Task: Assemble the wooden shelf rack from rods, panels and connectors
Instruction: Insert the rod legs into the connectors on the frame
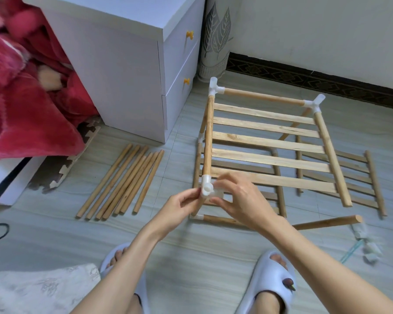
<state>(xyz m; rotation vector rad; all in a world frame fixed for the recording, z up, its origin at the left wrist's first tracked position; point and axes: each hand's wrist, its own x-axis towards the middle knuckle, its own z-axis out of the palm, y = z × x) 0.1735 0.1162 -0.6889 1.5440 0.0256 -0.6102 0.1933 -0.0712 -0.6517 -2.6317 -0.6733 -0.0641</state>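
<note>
Together, both hands — left hand (183,201), right hand (241,198) (fingers curled) — pinch the white connector (208,191).

White connector (208,191); tan rods (120,183); red blanket (21,105).

The tiled floor (186,241) carries loose rods (123,182), a slatted panel (340,175) and white connectors (370,250).

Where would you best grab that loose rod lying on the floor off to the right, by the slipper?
Probably near its free right end. The loose rod lies nearly flat on the floor with that rounded end bare, while its left part disappears behind the right hand. Come from above, fingers pinching across its thin round width.
</note>
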